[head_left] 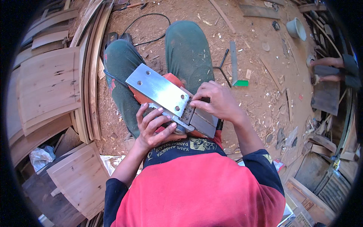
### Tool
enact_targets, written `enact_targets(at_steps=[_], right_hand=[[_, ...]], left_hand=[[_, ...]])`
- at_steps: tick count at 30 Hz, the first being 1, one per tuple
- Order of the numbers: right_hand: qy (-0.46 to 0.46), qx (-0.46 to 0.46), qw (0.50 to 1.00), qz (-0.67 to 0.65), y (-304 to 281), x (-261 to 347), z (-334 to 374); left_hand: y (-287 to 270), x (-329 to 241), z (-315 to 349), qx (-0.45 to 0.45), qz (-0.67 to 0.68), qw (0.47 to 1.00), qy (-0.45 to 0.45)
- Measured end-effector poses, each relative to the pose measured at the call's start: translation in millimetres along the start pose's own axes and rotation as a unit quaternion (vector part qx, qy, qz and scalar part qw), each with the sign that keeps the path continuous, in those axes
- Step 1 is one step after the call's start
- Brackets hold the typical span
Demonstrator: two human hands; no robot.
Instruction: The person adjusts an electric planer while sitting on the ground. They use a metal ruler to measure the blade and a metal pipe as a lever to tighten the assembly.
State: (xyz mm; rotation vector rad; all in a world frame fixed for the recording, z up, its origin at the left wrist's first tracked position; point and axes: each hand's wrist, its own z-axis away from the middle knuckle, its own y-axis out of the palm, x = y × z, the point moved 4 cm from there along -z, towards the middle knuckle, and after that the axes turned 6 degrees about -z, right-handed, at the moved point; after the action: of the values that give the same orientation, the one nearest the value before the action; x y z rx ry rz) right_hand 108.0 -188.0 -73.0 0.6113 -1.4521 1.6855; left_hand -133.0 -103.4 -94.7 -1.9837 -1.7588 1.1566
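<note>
Your left hand [152, 129] holds one electric planer [157, 89] by its edge; right hand [218, 99], grip unclear, touches its cutterhead [188, 114]; open floor [189, 12] ahead.

The person wears a shirt [196, 193] with a broad, plain red chest. Its left sleeve [114, 200] and right sleeve [262, 170] are very dark, close to navy or black, and end short of the wrists. A small pale yellow mark [267, 157] sits on the right one. Across the belly runs a dark band [162, 153] with pale yellow lettering and a boxed picture [203, 144]. The left hand [153, 129] and right hand [217, 100] are bare. The trousers [188, 43] are dark green, flecked with wood bits, with a reddish and pale blue pattern [110, 84] on the left leg's outer side.
</note>
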Motion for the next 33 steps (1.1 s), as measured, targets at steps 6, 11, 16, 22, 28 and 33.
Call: enact_targets(at_steps=[6,11,16,22,28,33], right_hand=[[-0.018,0.003,1.0,0.011,3,0,-4],[-0.04,0.008,0.999,0.024,-2,21,2],[-0.053,0.037,0.998,0.025,3,22,-1],[-0.029,0.006,0.999,-0.022,-7,3,-2],[-0.003,0.03,0.999,-0.038,-5,-4,0],[0.114,0.058,0.985,-0.115,-11,-7,38]], left_hand=[[-2,1,0,0.009,-0.003,1.0,0.005],[-1,1,-1,0.022,-0.012,0.999,0.02],[-3,2,-1,0.02,-0.014,0.999,0.021],[-1,3,-2,0.008,-0.005,1.0,0.006],[-10,14,-10,0.021,0.005,1.0,0.002],[-48,58,-67,0.187,-0.024,0.982,-0.018]])
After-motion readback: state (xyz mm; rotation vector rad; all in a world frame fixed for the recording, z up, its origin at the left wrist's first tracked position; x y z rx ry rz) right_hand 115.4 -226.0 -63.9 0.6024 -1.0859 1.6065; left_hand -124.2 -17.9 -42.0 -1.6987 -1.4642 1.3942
